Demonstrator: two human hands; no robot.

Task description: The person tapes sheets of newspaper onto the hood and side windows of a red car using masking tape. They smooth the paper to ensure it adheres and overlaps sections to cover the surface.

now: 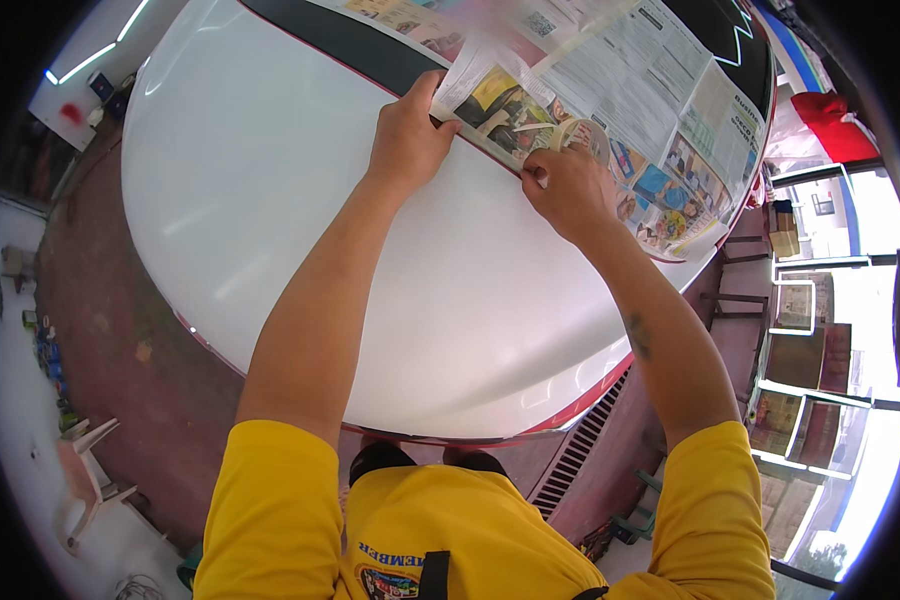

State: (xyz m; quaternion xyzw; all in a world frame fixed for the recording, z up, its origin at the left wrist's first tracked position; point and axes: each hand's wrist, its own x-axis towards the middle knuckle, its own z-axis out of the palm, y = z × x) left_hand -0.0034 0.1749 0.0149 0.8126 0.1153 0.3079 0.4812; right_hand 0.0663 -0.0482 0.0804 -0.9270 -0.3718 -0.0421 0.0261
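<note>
- At far left, a pale chair (82, 478) stands near the wall, beside the reddish floor (105, 290).
- The white body of a car (260, 190), edged in red, fills the middle, its broad curved panel glossy under reflected light.
- Across the top of the panel, a dark strip (355, 55) runs diagonally down toward the hands.
- The left hand (408, 140) bends over the near corner of the newspaper (620, 85), thumb and fingers parted in a small gap at the sheet's edge; whether that grip pinches the paper or merely presses it cannot be told.
- The newspaper, in overlapping printed sheets, covers the car's upper right, its lower edge running along the border of the white panel between the two hands.
- The right hand (577, 190) has its grip closed on a roll of tape (592, 132), fingers curled and thumb near the paper's edge; the roll sits just over the newspaper.
- Below, at the person's right, a slotted grate (582, 445) lines the floor beside the car.
- At far right, a red cloth (835, 125) hangs above a brown box (783, 238), near bright windows (820, 365).
</note>
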